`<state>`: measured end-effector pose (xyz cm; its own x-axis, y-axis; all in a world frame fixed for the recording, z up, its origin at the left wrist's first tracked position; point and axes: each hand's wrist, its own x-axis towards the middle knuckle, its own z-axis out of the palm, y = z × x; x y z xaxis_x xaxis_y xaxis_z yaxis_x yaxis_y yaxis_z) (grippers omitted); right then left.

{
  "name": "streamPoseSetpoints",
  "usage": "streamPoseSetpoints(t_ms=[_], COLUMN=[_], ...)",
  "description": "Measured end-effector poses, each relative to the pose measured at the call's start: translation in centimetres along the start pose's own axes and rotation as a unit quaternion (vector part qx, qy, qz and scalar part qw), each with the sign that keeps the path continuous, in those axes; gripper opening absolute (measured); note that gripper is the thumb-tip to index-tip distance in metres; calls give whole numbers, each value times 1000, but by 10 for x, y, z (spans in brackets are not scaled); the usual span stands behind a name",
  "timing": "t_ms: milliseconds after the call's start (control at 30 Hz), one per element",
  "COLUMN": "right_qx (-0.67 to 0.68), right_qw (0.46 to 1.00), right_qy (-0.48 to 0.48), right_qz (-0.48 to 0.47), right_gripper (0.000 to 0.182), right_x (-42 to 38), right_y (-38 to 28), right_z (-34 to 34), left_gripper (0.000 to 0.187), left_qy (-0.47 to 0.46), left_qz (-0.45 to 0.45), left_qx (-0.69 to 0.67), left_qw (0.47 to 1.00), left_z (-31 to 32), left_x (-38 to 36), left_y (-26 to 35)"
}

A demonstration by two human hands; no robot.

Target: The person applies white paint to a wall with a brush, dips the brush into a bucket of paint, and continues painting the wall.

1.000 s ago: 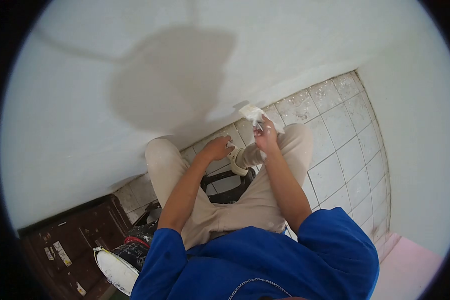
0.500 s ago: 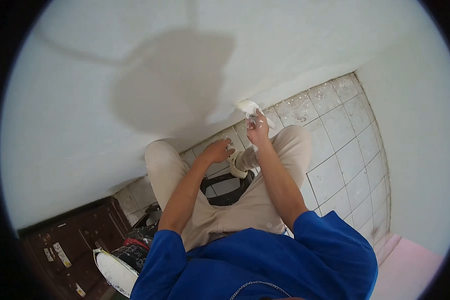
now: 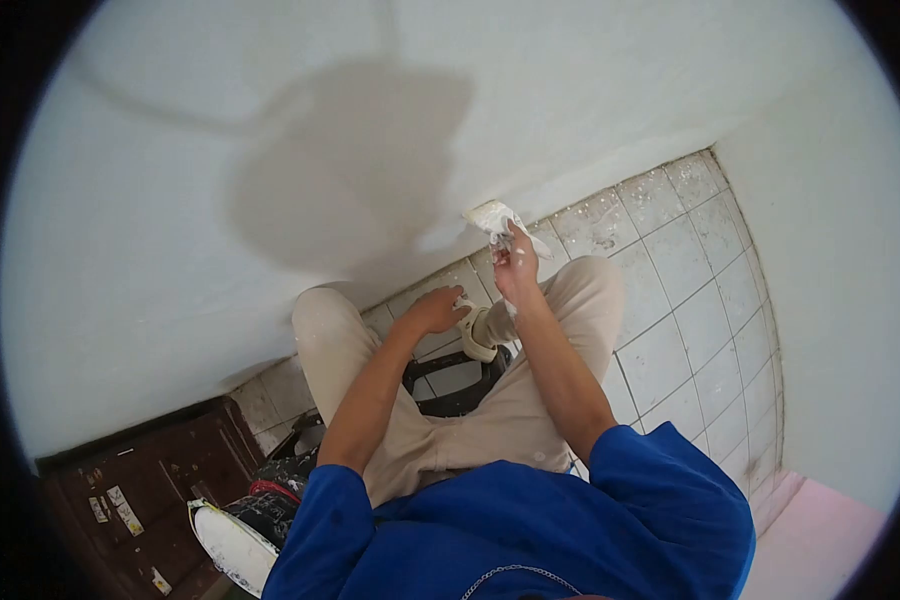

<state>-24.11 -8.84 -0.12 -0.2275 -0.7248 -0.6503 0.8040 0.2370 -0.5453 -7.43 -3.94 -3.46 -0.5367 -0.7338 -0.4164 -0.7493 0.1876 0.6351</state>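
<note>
My right hand (image 3: 516, 268) is closed around a flat tool smeared with white (image 3: 492, 216). Its wide, pale-yellow edge meets the foot of the white wall (image 3: 590, 110), just above the tiled floor. White smears cover my fingers and wrist; whether the tool is a brush or a scraper I cannot make out. Lower and to the left, my left hand (image 3: 435, 310) hangs between my knees with loosely bent fingers, thumb and forefinger apart. Whitish marks show on its fingertips. Close behind it is a cream clog (image 3: 477, 343) on my foot.
Beneath me is a black stool-like frame (image 3: 460, 395). White specks dot the floor tiles (image 3: 660, 275). A brown door (image 3: 145, 490) lies at lower left, beside a white-smeared container (image 3: 232, 545) and a dark bundle. Another wall (image 3: 830, 250) rises at right, above a pink surface (image 3: 820, 535).
My right hand and the white-smeared tool have shifted very slightly to the left along the wall's foot. My left hand stays nearly in place.
</note>
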Motion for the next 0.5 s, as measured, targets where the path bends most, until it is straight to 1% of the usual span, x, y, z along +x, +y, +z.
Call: streamPoseSetpoints(t_ms=[100,133,233,267,333,367,433,467,500], right_qx=[6,-7,13,11,8,18,36,37,44], right_qw=[989,990,998,999,1000,1000,999,999,999], right_qy=[-129,-128,-65,-43,2,10,20,-17,-21], right_qz=[74,55,24,15,-3,-10,-22,-8,-11], right_gripper=[20,21,23,23,22,21,20,22,21], right_x=[-39,-54,-42,-26,15,19,19,9,-2], right_y=[-25,-30,-25,-18,-7,-12,-24,-31,-38], right_z=[-4,-3,-17,-24,-33,-27,-5,-9,-10], left_gripper=[42,42,42,42,43,44,43,43,43], left_qy=[6,1,4,6,-20,-31,-16,-8,-4], left_qz=[-6,-8,-14,-15,-20,-21,-14,-15,-15], left_qx=[-2,-4,-12,-12,-3,1,-7,-12,-9], left_qw=[1000,1000,1000,1000,1000,999,1000,1000,1000], left_z=[0,-2,0,0,-1,-1,1,-1,-1], left_x=[-2,-1,-3,-4,-3,-1,-2,-2,-3], left_y=[-4,-4,-1,0,0,1,2,-1,-4])
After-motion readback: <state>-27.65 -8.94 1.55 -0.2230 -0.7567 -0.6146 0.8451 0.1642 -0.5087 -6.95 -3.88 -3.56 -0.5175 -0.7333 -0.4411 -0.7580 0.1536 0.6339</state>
